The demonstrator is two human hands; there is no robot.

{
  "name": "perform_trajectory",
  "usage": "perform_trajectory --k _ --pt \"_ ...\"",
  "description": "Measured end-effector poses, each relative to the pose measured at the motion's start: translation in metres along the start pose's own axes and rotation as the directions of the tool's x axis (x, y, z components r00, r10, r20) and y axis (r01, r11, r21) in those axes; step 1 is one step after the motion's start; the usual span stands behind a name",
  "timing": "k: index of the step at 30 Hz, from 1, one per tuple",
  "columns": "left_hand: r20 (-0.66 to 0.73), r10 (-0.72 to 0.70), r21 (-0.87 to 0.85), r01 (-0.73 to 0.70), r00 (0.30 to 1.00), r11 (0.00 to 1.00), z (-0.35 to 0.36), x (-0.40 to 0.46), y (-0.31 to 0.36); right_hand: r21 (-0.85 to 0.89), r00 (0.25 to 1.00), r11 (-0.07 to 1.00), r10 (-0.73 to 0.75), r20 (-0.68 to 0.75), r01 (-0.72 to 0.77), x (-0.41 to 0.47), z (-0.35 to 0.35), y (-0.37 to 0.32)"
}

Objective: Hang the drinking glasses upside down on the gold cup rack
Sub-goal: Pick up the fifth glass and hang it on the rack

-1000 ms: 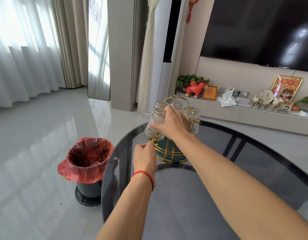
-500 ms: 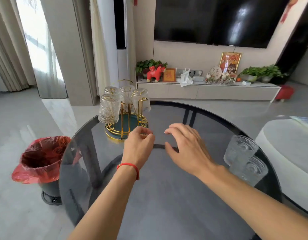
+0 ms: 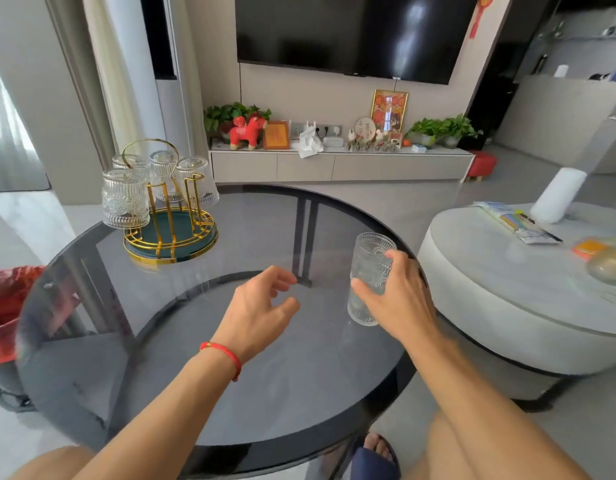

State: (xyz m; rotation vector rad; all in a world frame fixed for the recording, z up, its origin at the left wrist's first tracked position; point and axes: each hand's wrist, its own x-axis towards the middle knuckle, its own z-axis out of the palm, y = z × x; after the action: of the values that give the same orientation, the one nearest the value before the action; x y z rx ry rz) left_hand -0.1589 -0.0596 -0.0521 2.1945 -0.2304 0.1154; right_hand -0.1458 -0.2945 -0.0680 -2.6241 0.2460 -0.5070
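The gold cup rack with a dark green base stands at the far left of the round dark glass table. Several ribbed glasses hang upside down on it; the nearest hung glass is at its left. My right hand grips an upright ribbed drinking glass near the table's right edge. A second glass seen there earlier is not visible, perhaps hidden behind my hand. My left hand, with a red string at the wrist, hovers over the table's middle, fingers loosely curled and holding nothing.
A red-lined waste bin stands on the floor left of the table. A pale round ottoman-like table with a white cylinder, papers and small items sits close on the right. A low TV cabinet runs along the far wall.
The view has swung right. My right hand left the rack, crossed the table and closed on a glass at the right edge. My left hand drifted to the middle and opened.
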Motion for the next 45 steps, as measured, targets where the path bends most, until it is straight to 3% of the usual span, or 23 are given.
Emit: perform_trajectory --k 4,8,12,15,18,20,21,23,25,27,30,34,36,38,41,45 --pt "0.052 -0.008 -0.017 0.009 0.999 1.0 0.011 0.001 -0.001 0.08 0.998 0.995 0.056 -0.002 -0.056 0.004 0.005 0.0" --pt "0.079 -0.031 -0.053 0.035 0.996 0.998 0.015 0.006 -0.007 0.035 0.996 0.996 0.085 -0.004 -0.085 0.008 0.005 -0.004" --pt "0.104 -0.176 -0.253 0.198 0.979 0.947 0.016 0.01 -0.008 0.086 0.998 0.995 0.049 -0.039 -0.046 0.003 0.0 -0.014" --pt "0.227 -0.365 -0.487 0.43 0.903 0.76 0.003 0.021 -0.007 0.449 0.999 0.893 0.035 0.021 -0.041 0.0 0.002 -0.033" --pt "0.455 -0.402 -0.704 0.598 0.795 0.384 -0.018 0.035 -0.016 0.778 0.972 0.593 0.036 0.232 -0.208 -0.003 0.014 -0.064" --pt "0.483 -0.382 -0.787 0.582 0.788 0.206 -0.034 0.042 -0.024 0.845 0.942 0.447 -0.013 0.335 -0.294 -0.003 0.027 -0.085" --pt "0.449 -0.407 -0.802 0.56 0.795 0.208 -0.039 0.046 -0.027 0.834 0.931 0.461 -0.044 0.363 -0.303 -0.001 0.032 -0.091" --pt "0.306 -0.469 -0.814 0.483 0.829 0.322 -0.051 0.052 -0.038 0.732 0.89 0.623 -0.121 0.44 -0.276 0.007 0.041 -0.104" --pt "0.124 -0.479 -0.789 0.379 0.869 0.484 -0.061 0.057 -0.047 0.555 0.841 0.818 -0.19 0.507 -0.149 0.018 0.049 -0.117" --pt "-0.028 -0.468 -0.759 0.286 0.883 0.585 -0.074 0.062 -0.055 0.426 0.805 0.904 -0.279 0.524 0.037 0.031 0.061 -0.14" --pt "-0.159 -0.442 -0.743 0.187 0.883 0.642 -0.086 0.071 -0.068 0.4 0.781 0.893 -0.398 0.481 0.208 0.047 0.081 -0.179" --pt "-0.254 -0.35 -0.712 0.071 0.902 0.699 -0.099 0.087 -0.094 0.372 0.848 0.89 -0.398 0.349 0.265 0.075 0.092 -0.208" --pt "-0.292 -0.279 -0.519 0.093 0.915 0.85 -0.103 0.092 -0.113 0.434 0.892 0.871 -0.368 0.262 0.232 0.092 0.092 -0.214" --pt "-0.307 -0.213 -0.176 0.164 0.928 0.971 -0.099 0.096 -0.136 0.528 0.931 0.827 -0.325 0.167 0.194 0.113 0.091 -0.221" --pt "-0.226 -0.213 0.098 0.24 0.951 0.966 -0.09 0.098 -0.158 0.619 0.96 0.76 -0.277 0.031 0.199 0.143 0.087 -0.24" --pt "-0.186 -0.224 0.169 0.256 0.957 0.952 -0.086 0.098 -0.174 0.636 0.965 0.741 -0.263 -0.017 0.214 0.17 0.095 -0.265"
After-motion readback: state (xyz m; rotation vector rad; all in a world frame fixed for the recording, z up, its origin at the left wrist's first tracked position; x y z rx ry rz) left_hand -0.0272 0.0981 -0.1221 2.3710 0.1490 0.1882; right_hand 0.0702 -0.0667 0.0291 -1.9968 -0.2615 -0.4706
